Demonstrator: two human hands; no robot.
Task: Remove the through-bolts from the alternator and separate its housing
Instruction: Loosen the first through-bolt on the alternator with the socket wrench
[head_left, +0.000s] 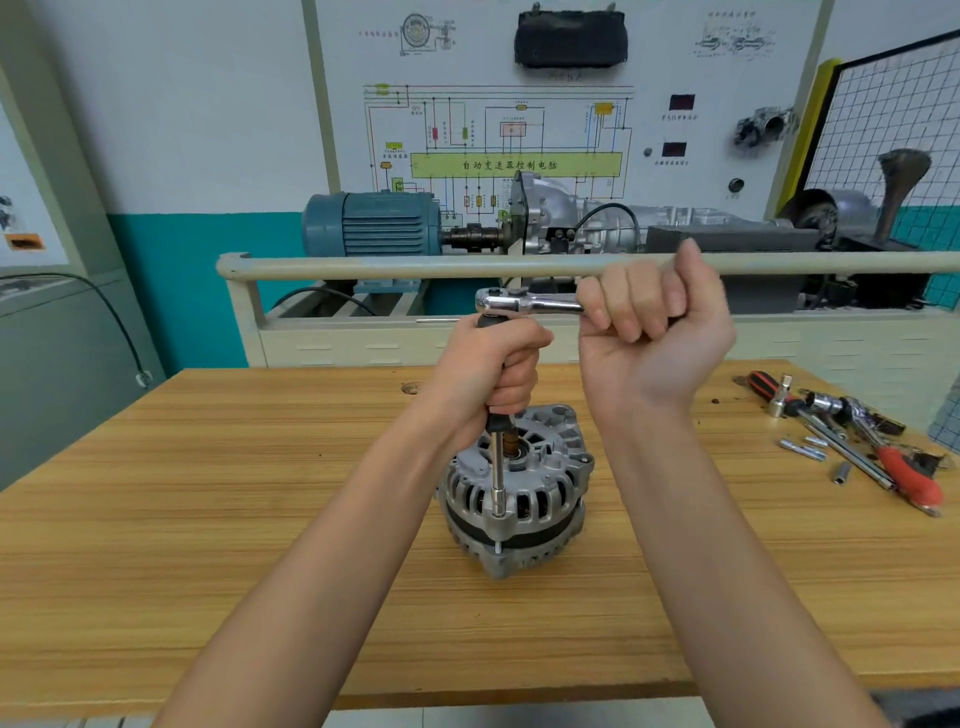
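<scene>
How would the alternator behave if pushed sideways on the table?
The alternator looks like cast metal, so probably heavy for its size. It stands on end, so it might rock or tip rather than slide. Tipped over, its round housing could roll on the smooth table.

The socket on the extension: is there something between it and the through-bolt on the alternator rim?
Nothing visible. The socket already sits on the alternator rim, the left hand steadies the extension, and the right hand grips the ratchet.

Table (208, 519): wooden, striped grain.
Loose tools (852, 431): heap at the table's right edge; red-handled pliers (909, 473), small sockets (802, 449) beside them.
Blue motor (371, 223): behind the table, beyond a pale rail (389, 266).
Wiring chart (498, 140): on the white board above.
Wire mesh panel (893, 119): far right.
</scene>
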